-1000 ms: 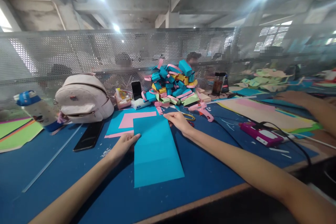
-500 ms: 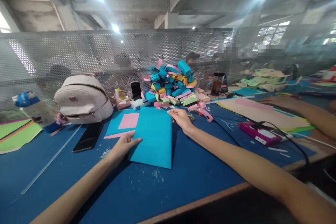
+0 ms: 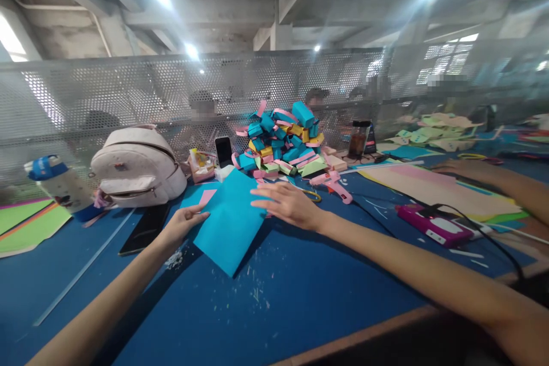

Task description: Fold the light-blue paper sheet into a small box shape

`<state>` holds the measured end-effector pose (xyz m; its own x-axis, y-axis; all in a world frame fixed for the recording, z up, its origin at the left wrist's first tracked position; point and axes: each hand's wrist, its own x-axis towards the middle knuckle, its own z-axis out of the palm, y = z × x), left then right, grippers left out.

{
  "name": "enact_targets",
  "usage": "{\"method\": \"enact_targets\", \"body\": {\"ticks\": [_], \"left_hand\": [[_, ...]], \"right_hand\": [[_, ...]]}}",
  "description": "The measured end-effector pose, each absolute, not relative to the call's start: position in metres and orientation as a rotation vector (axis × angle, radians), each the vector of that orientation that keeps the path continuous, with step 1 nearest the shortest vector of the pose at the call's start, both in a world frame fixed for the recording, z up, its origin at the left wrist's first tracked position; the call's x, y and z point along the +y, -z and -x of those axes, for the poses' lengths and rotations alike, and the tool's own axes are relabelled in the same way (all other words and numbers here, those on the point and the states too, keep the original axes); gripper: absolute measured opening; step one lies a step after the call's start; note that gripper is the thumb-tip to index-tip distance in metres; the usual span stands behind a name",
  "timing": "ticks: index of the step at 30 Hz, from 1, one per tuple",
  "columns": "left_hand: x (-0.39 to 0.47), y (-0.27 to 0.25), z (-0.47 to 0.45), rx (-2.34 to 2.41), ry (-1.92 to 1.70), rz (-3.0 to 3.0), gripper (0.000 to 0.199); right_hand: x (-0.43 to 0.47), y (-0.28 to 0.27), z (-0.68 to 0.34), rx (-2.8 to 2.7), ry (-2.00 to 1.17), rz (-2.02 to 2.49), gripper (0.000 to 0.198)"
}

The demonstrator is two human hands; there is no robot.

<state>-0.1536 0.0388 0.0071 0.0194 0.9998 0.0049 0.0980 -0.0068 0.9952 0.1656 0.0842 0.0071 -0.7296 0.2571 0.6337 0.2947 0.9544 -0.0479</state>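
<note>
A bright blue sheet of paper or foam (image 3: 229,223) is raised over the blue table, tilted so one corner points toward me. My left hand (image 3: 185,222) pinches its left edge between thumb and fingers. At the sheet's upper right edge, my right hand (image 3: 291,205) has its fingers stretched out and parted; whether the fingertips touch the sheet I cannot tell. Partly hidden behind the sheet lie a pink piece (image 3: 207,197) and another blue sheet (image 3: 189,200). A pink glue gun (image 3: 334,185) rests just beyond my right hand.
Folded blue, pink and yellow pieces (image 3: 283,140) are heaped at the back. To the left stand a white backpack (image 3: 137,168), a phone (image 3: 146,229) and a bottle (image 3: 64,189). On the right lie a magenta power strip (image 3: 433,225), cables and another person's hand (image 3: 467,168).
The blue sheet has turned clockwise and shifted left. My right hand has let go of its top corner and spread its fingers, while my left hand has moved left and slightly up.
</note>
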Motion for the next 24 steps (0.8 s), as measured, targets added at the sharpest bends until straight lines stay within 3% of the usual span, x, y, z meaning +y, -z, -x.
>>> {"method": "enact_targets", "body": {"ticks": [3,8,13,17,20,24], "left_hand": [[0.044,-0.014,0.155,1.199,-0.986,-1.328,0.056],[0.053,-0.02,0.146,1.113,-0.664,-1.454,0.054],[0.08,-0.02,0.139,1.172,-0.528,-1.707,0.048],[0.09,-0.022,0.131,1.333,-0.64,-2.008,0.037],[0.062,-0.019,0.113,1.374,-0.714,-2.252,0.028],[0.0,-0.002,0.08,1.302,-0.548,-2.524,0.017]], "right_hand": [[0.076,-0.005,-0.168,-2.577,0.459,0.165,0.037],[0.068,0.006,-0.167,-2.406,0.722,-0.069,0.029],[0.065,0.012,-0.166,-2.313,0.797,-0.153,0.021],[0.063,0.023,-0.166,-2.399,0.81,-0.105,0.021],[0.061,0.033,-0.168,-2.505,0.794,-0.068,0.023],[0.057,0.037,-0.171,-2.628,0.711,0.0,0.025]]}}
